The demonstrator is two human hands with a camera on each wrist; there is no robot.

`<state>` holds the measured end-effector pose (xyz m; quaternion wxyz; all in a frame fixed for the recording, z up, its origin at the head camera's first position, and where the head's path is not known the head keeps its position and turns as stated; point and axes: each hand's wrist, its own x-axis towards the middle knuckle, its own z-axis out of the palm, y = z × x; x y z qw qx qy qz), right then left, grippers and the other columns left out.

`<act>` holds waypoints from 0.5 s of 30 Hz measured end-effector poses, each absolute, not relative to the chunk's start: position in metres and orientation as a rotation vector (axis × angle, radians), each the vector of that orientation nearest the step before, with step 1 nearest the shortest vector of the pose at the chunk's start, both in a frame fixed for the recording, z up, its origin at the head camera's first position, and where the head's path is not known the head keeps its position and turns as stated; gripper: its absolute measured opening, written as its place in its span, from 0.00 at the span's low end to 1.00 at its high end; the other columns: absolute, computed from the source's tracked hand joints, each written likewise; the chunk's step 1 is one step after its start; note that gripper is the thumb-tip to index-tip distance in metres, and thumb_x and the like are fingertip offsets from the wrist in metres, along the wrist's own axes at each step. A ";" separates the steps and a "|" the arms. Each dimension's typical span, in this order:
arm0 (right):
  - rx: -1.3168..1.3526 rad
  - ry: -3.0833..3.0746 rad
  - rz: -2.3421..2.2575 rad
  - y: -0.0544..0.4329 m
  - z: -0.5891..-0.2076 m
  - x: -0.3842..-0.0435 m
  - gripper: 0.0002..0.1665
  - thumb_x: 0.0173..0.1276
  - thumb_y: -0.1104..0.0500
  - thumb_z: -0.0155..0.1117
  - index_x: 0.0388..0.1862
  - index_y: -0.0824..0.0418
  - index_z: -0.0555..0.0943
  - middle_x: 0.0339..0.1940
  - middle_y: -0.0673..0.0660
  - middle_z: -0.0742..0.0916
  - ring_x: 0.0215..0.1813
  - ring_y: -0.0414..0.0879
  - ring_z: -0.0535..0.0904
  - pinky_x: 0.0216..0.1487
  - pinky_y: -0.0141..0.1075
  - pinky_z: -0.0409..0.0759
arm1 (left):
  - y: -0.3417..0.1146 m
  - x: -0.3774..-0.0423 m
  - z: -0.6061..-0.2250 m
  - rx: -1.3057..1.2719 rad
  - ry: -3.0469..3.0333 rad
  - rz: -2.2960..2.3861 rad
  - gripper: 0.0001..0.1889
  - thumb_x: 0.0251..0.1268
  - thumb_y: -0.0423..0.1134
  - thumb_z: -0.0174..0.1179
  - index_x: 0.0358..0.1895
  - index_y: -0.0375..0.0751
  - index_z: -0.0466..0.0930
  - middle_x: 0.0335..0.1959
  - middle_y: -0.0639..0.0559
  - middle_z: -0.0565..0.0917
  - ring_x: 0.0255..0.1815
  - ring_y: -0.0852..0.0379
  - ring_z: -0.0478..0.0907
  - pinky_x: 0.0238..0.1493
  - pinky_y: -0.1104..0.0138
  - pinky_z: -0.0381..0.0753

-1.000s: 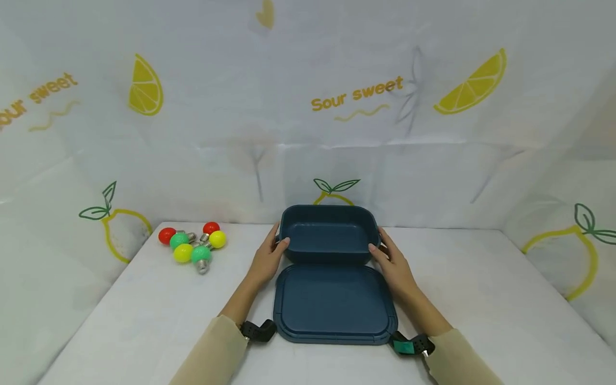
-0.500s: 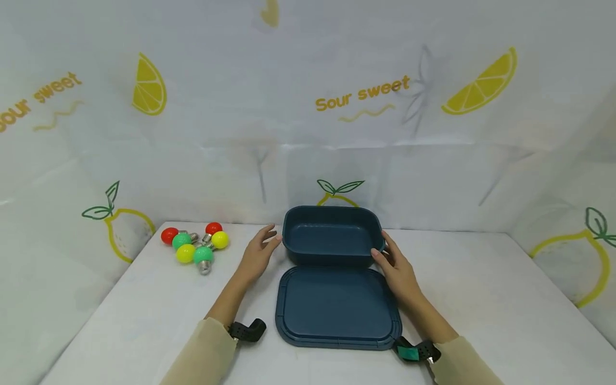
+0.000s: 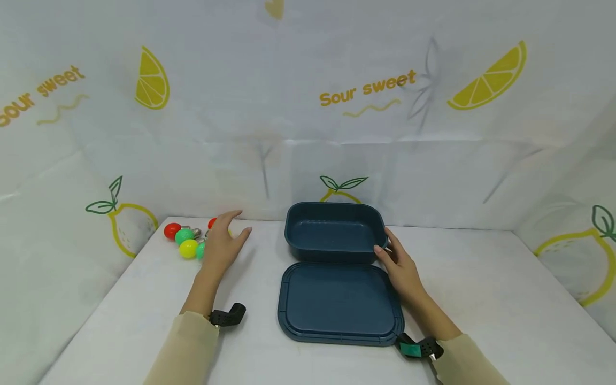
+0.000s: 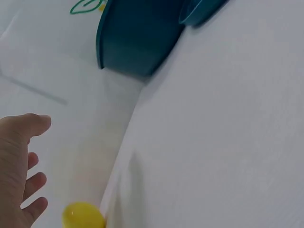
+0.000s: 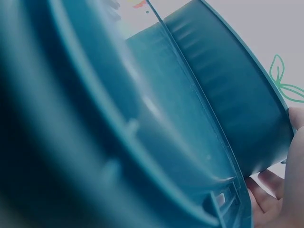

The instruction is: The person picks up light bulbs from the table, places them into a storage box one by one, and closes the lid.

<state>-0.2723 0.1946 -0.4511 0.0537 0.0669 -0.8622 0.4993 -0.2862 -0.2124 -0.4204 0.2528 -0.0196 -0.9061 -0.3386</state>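
Note:
Several coloured light bulbs with metal screw bases lie at the far left of the table, among them a red bulb [image 3: 172, 231], a green bulb [image 3: 184, 236] and a yellow bulb [image 3: 188, 248]. Over their right side reaches my left hand [image 3: 222, 248], fingers spread, holding nothing and partly hiding the others. In the left wrist view one yellow bulb [image 4: 83, 216] shows beyond the fingertips. A dark blue box [image 3: 337, 255] without its lid stands at the back middle. My right hand [image 3: 401, 270] grips its right front corner, thumb in front and fingers round the side.
A dark blue lid [image 3: 341, 305] lies flat just in front of the box. Behind the white table [image 3: 462, 289] hangs a white sheet [image 3: 216, 96] printed with lemons. Black straps [image 3: 228, 315] sit on both wrists.
My left hand let go of the box's left side and moved left to the bulbs. My right hand stays on the box, and the view has shifted slightly.

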 end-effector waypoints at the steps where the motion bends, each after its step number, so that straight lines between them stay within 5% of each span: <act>1: 0.203 -2.618 1.521 0.195 -0.451 -0.272 0.40 0.81 0.42 0.49 0.85 0.43 0.48 0.79 0.72 0.65 0.77 0.68 0.66 0.74 0.65 0.66 | -0.215 -0.287 -0.421 -0.038 -2.460 -0.917 0.28 0.65 0.42 0.68 0.67 0.39 0.75 0.66 0.39 0.78 0.69 0.38 0.74 0.71 0.44 0.72; 15: 0.181 -2.607 1.517 0.195 -0.453 -0.273 0.41 0.80 0.41 0.51 0.84 0.44 0.49 0.78 0.71 0.66 0.76 0.66 0.69 0.73 0.63 0.68 | -0.246 -0.287 -0.443 0.142 -2.484 -0.885 0.27 0.64 0.41 0.70 0.65 0.37 0.77 0.63 0.36 0.79 0.65 0.37 0.76 0.70 0.45 0.73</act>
